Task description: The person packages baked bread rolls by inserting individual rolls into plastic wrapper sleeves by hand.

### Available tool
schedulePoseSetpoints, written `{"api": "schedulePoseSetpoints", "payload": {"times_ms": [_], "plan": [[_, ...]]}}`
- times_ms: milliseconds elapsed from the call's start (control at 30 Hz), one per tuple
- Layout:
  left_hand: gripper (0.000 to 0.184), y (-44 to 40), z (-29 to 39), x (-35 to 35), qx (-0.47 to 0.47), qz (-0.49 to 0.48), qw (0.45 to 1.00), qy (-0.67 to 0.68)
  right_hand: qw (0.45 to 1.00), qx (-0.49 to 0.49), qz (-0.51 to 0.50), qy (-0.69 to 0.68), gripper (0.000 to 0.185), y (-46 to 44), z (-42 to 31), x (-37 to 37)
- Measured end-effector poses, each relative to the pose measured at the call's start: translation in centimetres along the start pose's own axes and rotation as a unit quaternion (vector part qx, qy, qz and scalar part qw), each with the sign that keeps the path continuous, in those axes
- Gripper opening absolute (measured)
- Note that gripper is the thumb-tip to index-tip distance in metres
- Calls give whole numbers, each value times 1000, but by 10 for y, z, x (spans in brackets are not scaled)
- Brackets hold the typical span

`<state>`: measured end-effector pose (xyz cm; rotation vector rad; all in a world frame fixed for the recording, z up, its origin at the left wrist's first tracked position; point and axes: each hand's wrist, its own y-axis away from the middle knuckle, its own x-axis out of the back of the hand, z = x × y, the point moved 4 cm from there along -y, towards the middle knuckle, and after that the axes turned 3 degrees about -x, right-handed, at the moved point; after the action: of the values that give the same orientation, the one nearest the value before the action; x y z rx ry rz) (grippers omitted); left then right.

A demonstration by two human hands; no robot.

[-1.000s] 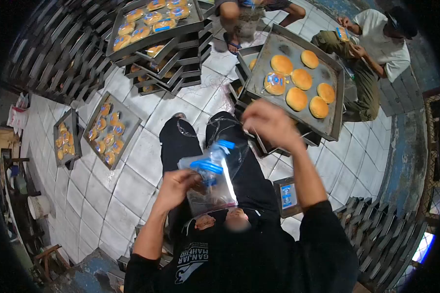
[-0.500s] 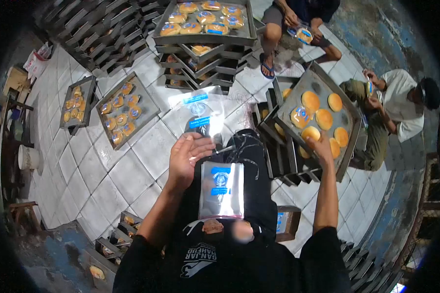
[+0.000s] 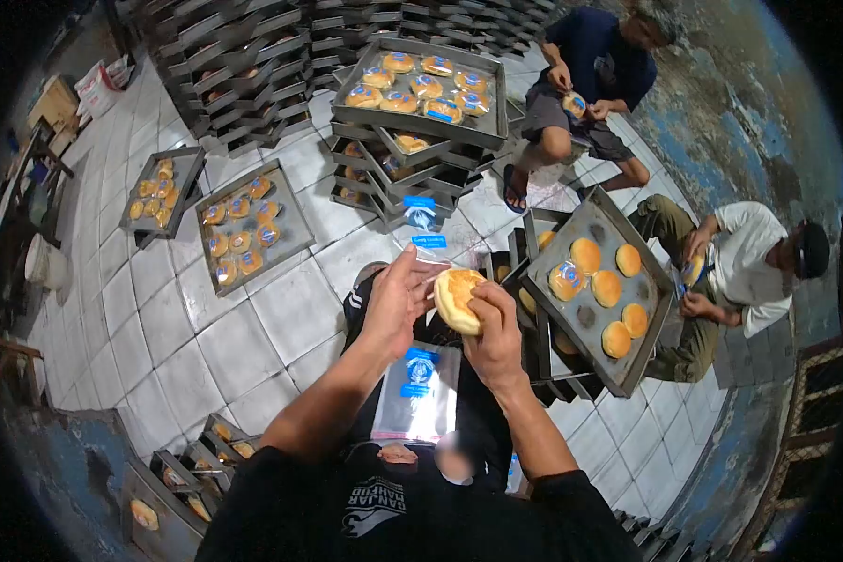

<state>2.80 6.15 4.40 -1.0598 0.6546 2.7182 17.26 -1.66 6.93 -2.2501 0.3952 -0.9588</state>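
Note:
Between my hands is a round bun (image 3: 459, 301), its browned face toward my left side. My right hand (image 3: 498, 339) grips its right edge with fingers and thumb. At the bun's left, my left hand (image 3: 398, 298) holds a clear plastic bag (image 3: 421, 225) with blue print, which stands up beyond the fingers. The bag's mouth is near the bun; whether the bun's edge is inside it cannot be made out. A stack of clear printed bags (image 3: 417, 393) lies on my lap.
Right of my knees, a tray (image 3: 585, 318) on a stack holds several buns, one wrapped. Ahead, another stacked tray (image 3: 496, 136) carries wrapped buns. Two trays (image 3: 295, 245) sit on the floor at left. Two people (image 3: 604, 75) (image 3: 749, 248) sit ahead and at right, handling buns.
My right hand has lifted a bun off the right tray and brought it to my left hand. The bag in my left hand has moved right. The camera view has shifted.

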Motion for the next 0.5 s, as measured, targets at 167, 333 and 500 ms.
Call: {"api": "schedulePoseSetpoints", "payload": {"times_ms": [167, 333, 500], "plan": [[35, 1, -12, 28, 103, -23, 993, 54, 994, 65, -82, 18, 46, -17, -28, -10], [42, -2, -17, 62, 88, -35, 986, 136, 990, -21, -132, -48, 41, 4, -26, -62], [49, -2, -23, 80, 32, -127, 970, 207, 978, -50, -183, -92, 54, 11, -47, -71]]}}
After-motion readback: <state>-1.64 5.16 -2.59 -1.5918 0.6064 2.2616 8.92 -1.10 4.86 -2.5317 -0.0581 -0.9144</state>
